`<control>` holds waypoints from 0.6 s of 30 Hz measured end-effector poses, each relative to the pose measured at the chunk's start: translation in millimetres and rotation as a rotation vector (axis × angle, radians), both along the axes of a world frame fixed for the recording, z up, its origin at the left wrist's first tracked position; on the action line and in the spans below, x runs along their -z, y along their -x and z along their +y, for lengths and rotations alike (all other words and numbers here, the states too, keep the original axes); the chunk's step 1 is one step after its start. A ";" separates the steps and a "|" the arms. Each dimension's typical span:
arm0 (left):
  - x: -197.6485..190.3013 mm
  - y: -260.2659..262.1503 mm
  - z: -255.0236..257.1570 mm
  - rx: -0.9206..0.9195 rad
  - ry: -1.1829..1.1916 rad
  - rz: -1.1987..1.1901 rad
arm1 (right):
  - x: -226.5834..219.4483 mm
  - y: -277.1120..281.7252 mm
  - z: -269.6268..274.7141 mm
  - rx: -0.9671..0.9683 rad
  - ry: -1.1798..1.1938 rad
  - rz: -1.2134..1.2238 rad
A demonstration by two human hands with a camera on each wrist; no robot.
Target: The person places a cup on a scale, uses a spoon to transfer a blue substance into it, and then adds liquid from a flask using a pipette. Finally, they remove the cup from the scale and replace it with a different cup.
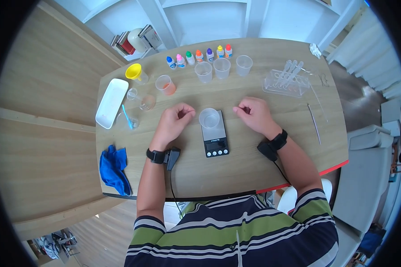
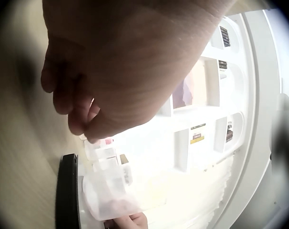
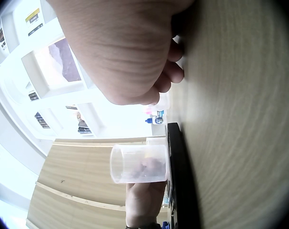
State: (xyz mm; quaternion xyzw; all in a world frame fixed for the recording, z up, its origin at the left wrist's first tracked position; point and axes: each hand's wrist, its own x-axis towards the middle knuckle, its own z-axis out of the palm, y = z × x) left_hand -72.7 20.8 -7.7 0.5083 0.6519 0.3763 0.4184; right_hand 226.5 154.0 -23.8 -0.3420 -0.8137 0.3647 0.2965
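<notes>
A clear plastic cup (image 1: 209,118) stands upright on the plate of a black digital scale (image 1: 216,149) at the table's middle. My left hand (image 1: 173,122) rests left of the scale, its fingers loosely curled and holding nothing. On the other side, my right hand (image 1: 256,115) lies on the table, also loosely curled and bare of any object. In the left wrist view the cup (image 2: 106,193) and the scale's dark edge (image 2: 67,191) appear below the hand. The right wrist view shows the see-through cup (image 3: 130,164) from the side, with the left hand behind it.
Several colour-capped bottles (image 1: 199,56) line the back, with three cups (image 1: 221,69) before them. A cup of pinkish liquid (image 1: 167,86), a yellow funnel (image 1: 134,71), a white tray (image 1: 112,103) and a blue cloth (image 1: 114,169) are left. Right are a tube rack (image 1: 286,84) and a thin rod (image 1: 314,124).
</notes>
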 end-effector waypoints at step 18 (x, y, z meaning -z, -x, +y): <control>20.4 -22.6 2.3 -0.215 -0.236 0.073 | -3.3 0.9 -2.8 -0.014 -0.023 0.042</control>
